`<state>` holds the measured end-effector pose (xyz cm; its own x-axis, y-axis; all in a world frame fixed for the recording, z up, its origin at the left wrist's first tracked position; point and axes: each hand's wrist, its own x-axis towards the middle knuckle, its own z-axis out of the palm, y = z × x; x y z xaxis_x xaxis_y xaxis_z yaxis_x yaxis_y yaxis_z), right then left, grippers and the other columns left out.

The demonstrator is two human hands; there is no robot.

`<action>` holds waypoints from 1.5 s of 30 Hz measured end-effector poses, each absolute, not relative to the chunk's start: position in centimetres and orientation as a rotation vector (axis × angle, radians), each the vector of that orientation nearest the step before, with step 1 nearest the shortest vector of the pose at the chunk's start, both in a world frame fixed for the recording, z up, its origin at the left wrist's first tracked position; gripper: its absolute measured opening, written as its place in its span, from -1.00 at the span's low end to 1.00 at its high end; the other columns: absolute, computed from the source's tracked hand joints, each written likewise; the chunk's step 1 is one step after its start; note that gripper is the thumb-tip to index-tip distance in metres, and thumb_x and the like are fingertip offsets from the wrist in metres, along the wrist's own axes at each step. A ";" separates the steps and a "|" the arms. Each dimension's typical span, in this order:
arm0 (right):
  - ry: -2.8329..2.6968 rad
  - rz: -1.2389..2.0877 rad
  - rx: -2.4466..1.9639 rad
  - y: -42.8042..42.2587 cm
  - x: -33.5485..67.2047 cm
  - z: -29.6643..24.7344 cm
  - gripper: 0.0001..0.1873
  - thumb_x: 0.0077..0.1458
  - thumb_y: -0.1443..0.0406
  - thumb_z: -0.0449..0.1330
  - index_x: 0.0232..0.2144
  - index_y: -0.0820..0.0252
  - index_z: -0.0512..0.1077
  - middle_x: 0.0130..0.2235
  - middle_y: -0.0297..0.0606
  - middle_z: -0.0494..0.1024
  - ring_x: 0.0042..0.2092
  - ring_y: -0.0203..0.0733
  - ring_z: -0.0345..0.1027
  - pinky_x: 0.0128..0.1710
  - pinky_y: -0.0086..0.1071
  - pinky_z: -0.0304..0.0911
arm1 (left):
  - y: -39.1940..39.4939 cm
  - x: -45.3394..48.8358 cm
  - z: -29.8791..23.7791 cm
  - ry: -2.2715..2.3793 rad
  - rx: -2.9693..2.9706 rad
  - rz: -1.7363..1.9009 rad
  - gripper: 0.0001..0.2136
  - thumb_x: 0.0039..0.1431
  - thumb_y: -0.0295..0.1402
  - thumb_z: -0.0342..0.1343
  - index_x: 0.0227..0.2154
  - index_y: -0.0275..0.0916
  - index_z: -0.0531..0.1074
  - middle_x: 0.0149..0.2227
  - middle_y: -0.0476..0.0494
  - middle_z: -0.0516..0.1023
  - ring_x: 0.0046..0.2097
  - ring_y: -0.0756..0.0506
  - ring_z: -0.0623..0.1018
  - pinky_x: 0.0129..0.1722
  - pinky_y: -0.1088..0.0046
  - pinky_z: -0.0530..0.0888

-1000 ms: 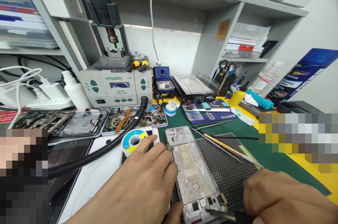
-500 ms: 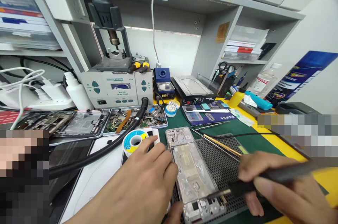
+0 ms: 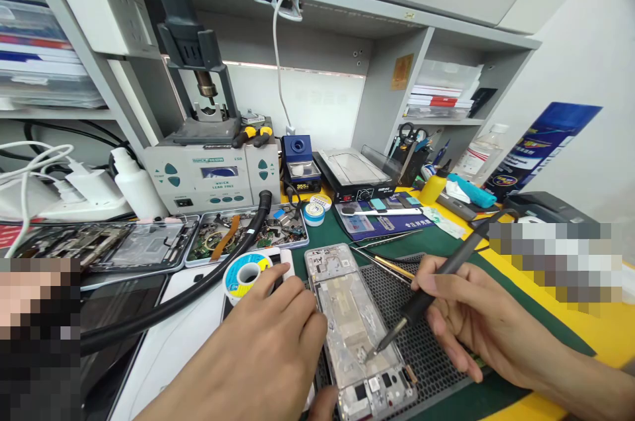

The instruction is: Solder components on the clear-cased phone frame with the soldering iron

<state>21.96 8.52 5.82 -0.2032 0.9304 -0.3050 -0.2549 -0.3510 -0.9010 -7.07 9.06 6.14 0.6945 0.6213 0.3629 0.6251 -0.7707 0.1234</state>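
My right hand (image 3: 471, 315) grips a black soldering iron (image 3: 436, 282) like a pen. Its tip points down and left at the lower middle of an opened phone frame (image 3: 342, 295); whether it touches is not clear. The silvery frame lies on a dark perforated mat (image 3: 417, 328). My left hand (image 3: 268, 335) rests along the frame's left side, index finger stretched forward and thumb by the lower left edge; some fingertips are hidden. Just beyond it lies a solder spool (image 3: 231, 279). Tweezers and a gold-coloured tool (image 3: 394, 267) lie between the frame and my right hand.
A hot-air station (image 3: 213, 176) and soldering station (image 3: 300, 169) stand at the back, beside a heating plate (image 3: 354, 173). A thick black hose (image 3: 173, 298) crosses the left side. Trays of phone parts (image 3: 275, 226) and a blue spray can (image 3: 540, 149) are nearby.
My right hand has raised the iron's handle to a steeper angle, and its tip has moved up the frame from the lower end. My left hand stays beside the frame. The view has shifted slightly.
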 end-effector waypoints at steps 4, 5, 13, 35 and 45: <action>-0.909 1.682 -1.153 8.6 21.9 6.0 -0.65 0.15 0.10 0.52 -0.40 0.19 0.51 -0.59 -0.32 0.65 -0.71 -0.28 0.43 -0.80 -0.61 0.31 | 9.0 -7.1 6.1 -1.055 -2.893 -0.633 -0.79 0.16 -0.24 0.35 -0.20 -0.23 0.67 -0.18 -0.18 0.69 -0.04 -0.28 0.62 0.34 -0.02 0.40; -0.901 1.678 -1.156 8.7 21.9 6.0 -0.66 0.15 0.10 0.52 -0.39 0.19 0.53 -0.58 -0.32 0.65 -0.72 -0.29 0.42 -0.80 -0.62 0.30 | 9.0 -7.1 6.1 -1.059 -2.893 -0.638 -0.79 0.15 -0.25 0.35 -0.20 -0.23 0.67 -0.17 -0.18 0.69 -0.03 -0.29 0.62 0.34 -0.02 0.40; -0.912 1.795 -1.069 9.1 22.5 6.1 -0.74 0.15 0.25 0.54 -0.17 0.18 0.61 -0.41 -0.27 0.75 -0.54 -0.18 0.64 -0.67 -0.54 0.51 | 9.3 -6.8 6.2 -1.060 -2.905 -0.621 -0.80 0.18 -0.25 0.35 -0.19 -0.23 0.66 -0.17 -0.16 0.69 -0.03 -0.27 0.62 0.33 0.03 0.41; -0.920 1.640 -1.273 9.2 21.9 5.7 -0.60 0.02 0.26 0.56 -0.50 0.15 0.37 -0.59 -0.30 0.66 -0.66 -0.19 0.53 -0.76 -0.55 0.40 | 9.3 -6.9 6.1 -1.020 -2.882 -0.650 -0.82 0.17 -0.23 0.33 -0.24 -0.21 0.62 -0.18 -0.14 0.68 -0.04 -0.27 0.61 0.31 0.05 0.42; -0.930 1.710 -1.198 8.8 22.4 5.9 -0.69 0.17 0.17 0.46 -0.47 0.14 0.45 -0.60 -0.24 0.65 -0.65 -0.19 0.52 -0.71 -0.56 0.40 | 9.9 -7.7 7.8 -1.099 -2.895 -0.641 -0.76 0.40 -0.49 0.02 -0.34 -0.22 0.56 -0.28 -0.12 0.60 -0.16 -0.18 0.54 0.24 0.02 0.42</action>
